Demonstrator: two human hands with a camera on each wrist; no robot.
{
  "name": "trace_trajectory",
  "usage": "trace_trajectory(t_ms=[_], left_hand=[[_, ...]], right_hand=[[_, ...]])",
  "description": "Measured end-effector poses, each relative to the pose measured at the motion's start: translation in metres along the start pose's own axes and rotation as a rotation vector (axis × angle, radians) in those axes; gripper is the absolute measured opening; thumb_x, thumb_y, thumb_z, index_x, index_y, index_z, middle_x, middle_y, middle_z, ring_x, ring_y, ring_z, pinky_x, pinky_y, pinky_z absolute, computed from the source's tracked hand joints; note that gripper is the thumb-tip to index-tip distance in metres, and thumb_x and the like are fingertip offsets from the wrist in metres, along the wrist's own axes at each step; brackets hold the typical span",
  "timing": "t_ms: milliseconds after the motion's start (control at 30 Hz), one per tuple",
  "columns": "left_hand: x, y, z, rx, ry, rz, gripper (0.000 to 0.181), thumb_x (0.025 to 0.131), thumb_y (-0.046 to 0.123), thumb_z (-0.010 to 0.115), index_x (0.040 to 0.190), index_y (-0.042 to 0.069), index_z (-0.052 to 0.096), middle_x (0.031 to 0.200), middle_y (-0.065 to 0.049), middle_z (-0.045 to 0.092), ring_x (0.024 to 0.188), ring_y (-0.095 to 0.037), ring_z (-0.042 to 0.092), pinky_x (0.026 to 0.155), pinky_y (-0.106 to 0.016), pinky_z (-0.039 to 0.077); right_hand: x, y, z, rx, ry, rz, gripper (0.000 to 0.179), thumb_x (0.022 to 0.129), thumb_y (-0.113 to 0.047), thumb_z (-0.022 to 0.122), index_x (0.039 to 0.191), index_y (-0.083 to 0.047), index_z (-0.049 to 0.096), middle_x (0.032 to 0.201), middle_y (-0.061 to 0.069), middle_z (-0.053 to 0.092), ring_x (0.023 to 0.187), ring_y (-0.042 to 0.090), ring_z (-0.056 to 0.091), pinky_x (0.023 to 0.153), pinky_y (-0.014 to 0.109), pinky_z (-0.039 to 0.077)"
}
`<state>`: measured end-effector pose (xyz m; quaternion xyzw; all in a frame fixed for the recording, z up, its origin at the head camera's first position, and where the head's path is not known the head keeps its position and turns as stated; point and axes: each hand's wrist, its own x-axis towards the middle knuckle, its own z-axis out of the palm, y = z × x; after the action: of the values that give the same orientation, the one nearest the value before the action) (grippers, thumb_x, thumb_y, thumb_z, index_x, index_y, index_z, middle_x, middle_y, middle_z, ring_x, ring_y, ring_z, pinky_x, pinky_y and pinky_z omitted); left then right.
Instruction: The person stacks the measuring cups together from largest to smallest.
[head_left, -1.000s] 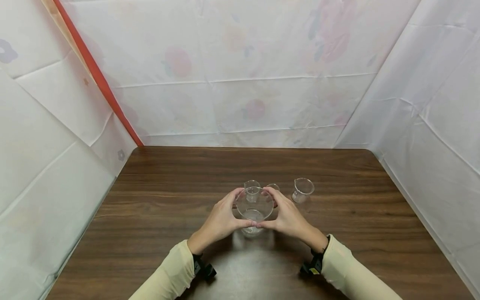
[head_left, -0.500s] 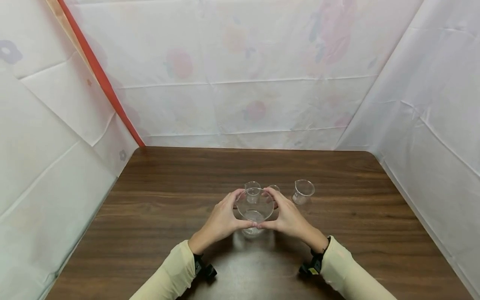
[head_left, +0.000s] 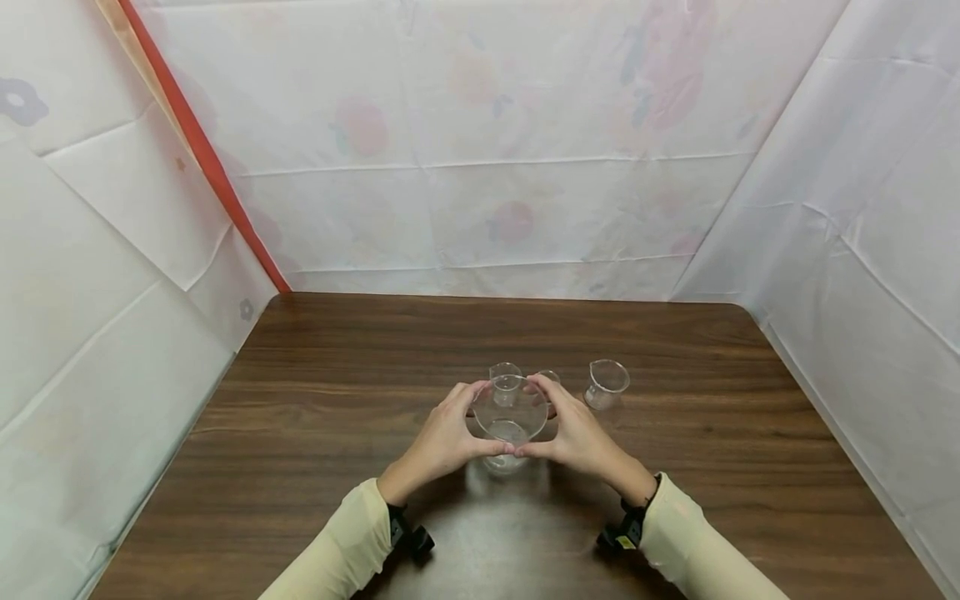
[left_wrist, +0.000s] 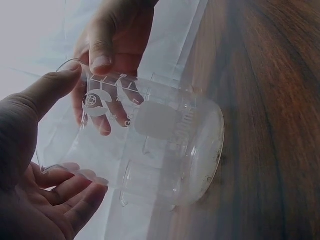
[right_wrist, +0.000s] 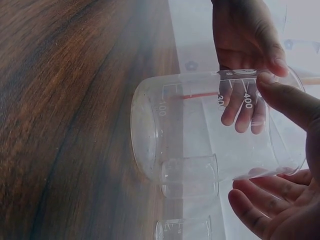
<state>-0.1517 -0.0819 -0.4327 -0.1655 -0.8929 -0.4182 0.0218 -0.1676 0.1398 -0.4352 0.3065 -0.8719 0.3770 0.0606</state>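
Note:
A large clear glass beaker (head_left: 510, 408) stands upright in front of me, its base at or very near the tabletop. White graduation marks show on its wall in the right wrist view, where the beaker (right_wrist: 200, 125) appears sideways. My left hand (head_left: 441, 435) grips it around the upper part from the left, and my right hand (head_left: 576, 429) does the same from the right. The thumbs meet at the near side below the rim. In the left wrist view the fingers of the far hand show through the glass beaker (left_wrist: 155, 145).
Behind the large beaker is a small beaker (head_left: 505, 369), partly seen through its glass. Another small glass (head_left: 549, 375) is mostly hidden by my right hand. Further right stands a third beaker (head_left: 606, 383) with a spout. The brown wooden table (head_left: 315, 417) is bordered by pale cloth walls (head_left: 465, 217).

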Motion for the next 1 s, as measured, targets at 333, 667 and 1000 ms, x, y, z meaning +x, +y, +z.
trace_trajectory(t_ms=[333,667,1000], left_hand=[[-0.0009,-0.0042,0.0017,-0.027,-0.012,-0.005,0.089,0.063,0.038,0.091,0.137,0.007,0.052,0.125,-0.004,0.058,0.109,-0.026,0.06,0.09,-0.04,0.052],[0.0009,-0.0055,0.0013,-0.047,-0.023,0.003,0.09,0.064,0.042,0.09,0.138,0.008,0.05,0.129,-0.004,0.058,0.11,-0.028,0.06,0.09,-0.039,0.051],[0.0019,-0.0076,0.001,-0.086,-0.046,-0.014,0.089,0.067,0.041,0.089,0.138,0.007,0.048,0.133,-0.008,0.06,0.114,-0.031,0.06,0.094,-0.044,0.05]], right_hand=[[-0.0016,0.0026,0.0033,0.025,0.001,0.004,0.092,0.064,-0.024,0.092,0.138,0.0,0.043,0.124,0.018,0.06,0.107,0.033,0.063,0.078,0.03,0.054],[-0.0033,0.0023,0.0035,0.034,0.019,0.013,0.095,0.064,-0.025,0.092,0.141,-0.002,0.041,0.128,0.017,0.059,0.108,0.031,0.061,0.079,0.03,0.053],[-0.0055,0.0033,-0.0007,0.023,0.014,0.003,0.098,0.065,-0.024,0.091,0.146,-0.006,0.039,0.128,0.017,0.06,0.104,0.032,0.06,0.081,0.03,0.053]])
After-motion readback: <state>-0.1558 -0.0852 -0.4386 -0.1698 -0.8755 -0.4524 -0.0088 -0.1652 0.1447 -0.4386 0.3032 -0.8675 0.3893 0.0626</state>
